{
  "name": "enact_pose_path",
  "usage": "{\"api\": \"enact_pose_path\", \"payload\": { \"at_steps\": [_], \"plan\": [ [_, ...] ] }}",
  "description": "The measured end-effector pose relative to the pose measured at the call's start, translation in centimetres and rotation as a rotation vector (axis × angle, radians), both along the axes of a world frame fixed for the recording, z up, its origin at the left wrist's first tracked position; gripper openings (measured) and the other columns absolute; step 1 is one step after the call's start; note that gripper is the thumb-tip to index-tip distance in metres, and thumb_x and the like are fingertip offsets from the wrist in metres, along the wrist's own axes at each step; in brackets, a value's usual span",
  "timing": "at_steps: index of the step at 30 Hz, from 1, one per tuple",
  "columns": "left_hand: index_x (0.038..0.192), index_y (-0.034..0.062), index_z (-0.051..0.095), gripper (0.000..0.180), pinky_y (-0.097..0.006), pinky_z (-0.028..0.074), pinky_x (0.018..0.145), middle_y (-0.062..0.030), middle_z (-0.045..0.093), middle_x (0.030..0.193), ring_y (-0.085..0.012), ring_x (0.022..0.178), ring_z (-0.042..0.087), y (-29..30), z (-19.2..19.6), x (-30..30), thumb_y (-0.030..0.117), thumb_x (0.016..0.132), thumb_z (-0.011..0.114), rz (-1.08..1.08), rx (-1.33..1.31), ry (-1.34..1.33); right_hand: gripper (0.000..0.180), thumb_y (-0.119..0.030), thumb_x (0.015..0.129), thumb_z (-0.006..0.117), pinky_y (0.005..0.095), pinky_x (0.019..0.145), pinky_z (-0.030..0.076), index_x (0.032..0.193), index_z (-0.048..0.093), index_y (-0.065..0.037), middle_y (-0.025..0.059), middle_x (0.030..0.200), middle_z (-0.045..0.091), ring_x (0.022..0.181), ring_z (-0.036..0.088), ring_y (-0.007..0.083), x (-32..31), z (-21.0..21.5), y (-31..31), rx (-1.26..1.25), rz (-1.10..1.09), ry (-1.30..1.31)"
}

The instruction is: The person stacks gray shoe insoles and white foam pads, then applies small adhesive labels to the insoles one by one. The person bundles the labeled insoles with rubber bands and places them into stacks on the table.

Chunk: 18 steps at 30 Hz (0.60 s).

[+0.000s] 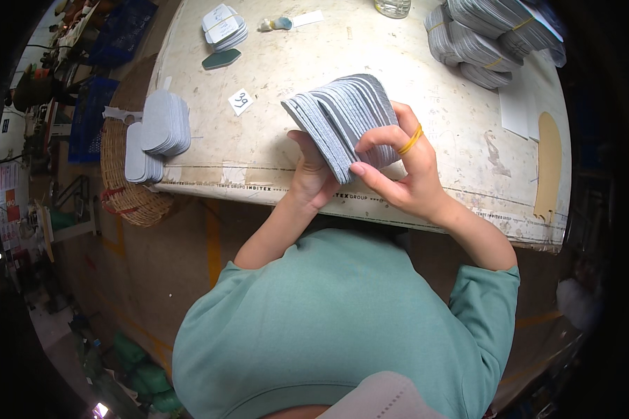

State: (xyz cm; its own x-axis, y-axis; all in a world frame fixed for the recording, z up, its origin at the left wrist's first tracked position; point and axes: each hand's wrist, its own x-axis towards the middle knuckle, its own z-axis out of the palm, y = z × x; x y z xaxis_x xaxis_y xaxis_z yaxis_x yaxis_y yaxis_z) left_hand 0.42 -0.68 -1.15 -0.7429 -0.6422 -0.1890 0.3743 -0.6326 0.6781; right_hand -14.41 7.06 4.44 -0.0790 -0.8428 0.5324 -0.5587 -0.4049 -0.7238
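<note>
Both of my bare hands are on one thick stack of thin, rounded grey pieces (349,115), tilted in front of me above the near edge of the worn, off-white surface (461,140). My left hand (309,171) grips its left side from below, probably to bear the weight; most of its fingers are hidden. My right hand (414,164) pinches with thumb and index finger at the near edge, where a dark gap opens between layers; the slant seems to turn those edges toward me. A yellow elastic band (411,139) loops round a finger of that hand, likely kept there to be within reach.

Two loose grey stacks, one taller (166,122) and one lower (144,155), stand together at the left corner, perhaps to leave room for my arms. At the upper right, the banded grey bundles (472,38) are apparently strapped so they don't slide apart.

Beside that left corner, a round brown wicker basket (129,202) has a pale scrap (122,113) at its rim; I can't make out its depths. A clear glass jar (393,8) is cut off at the top, its contents unclear.
</note>
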Motion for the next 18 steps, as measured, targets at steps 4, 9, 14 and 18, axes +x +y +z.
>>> {"api": "enact_pose_path", "payload": {
  "at_steps": [4,9,14,18],
  "plan": [
    [0.141,0.0061,0.036,0.108,-0.039,0.043,0.106,-0.0085,0.050,0.134,-0.0201,0.125,0.049,0.01,0.14,-0.01,0.085,0.067,0.046,-0.012,0.000,-0.012,0.022,-0.009,0.077,0.073,0.0364,0.083,0.050,0.098,0.064,-0.011,0.0179,0.114,0.055,0.103,0.059,0.0314,0.31,-0.16,-0.02,0.003,-0.015,-0.034],
    [0.141,0.0064,0.035,0.109,-0.039,0.042,0.107,-0.0087,0.049,0.134,-0.0203,0.126,0.048,0.01,0.33,-0.18,0.085,0.067,0.047,-0.014,-0.001,0.002,0.022,-0.005,0.077,0.072,0.0366,0.083,0.050,0.097,0.065,-0.010,0.0189,0.114,0.055,0.103,0.059,0.0319,0.36,-0.48,-0.10,-0.011,-0.007,-0.070],
    [0.141,0.0065,0.035,0.109,-0.039,0.043,0.106,-0.0090,0.049,0.134,-0.0208,0.126,0.048,0.07,0.58,-0.26,0.084,0.066,0.048,-0.005,-0.005,0.012,0.022,-0.005,0.075,0.073,0.0369,0.083,0.050,0.096,0.067,-0.010,0.0188,0.112,0.056,0.104,0.058,0.0326,0.02,-0.32,-0.23,-0.035,0.024,0.036],
    [0.141,0.0064,0.035,0.108,-0.039,0.043,0.106,-0.0091,0.049,0.134,-0.0210,0.125,0.048,0.03,0.67,-0.09,0.084,0.067,0.048,-0.023,-0.014,0.012,0.023,-0.007,0.074,0.074,0.0378,0.083,0.050,0.096,0.067,-0.010,0.0189,0.111,0.056,0.105,0.057,0.0337,0.12,-0.13,-0.15,-0.021,0.020,0.040]
  ]
}}
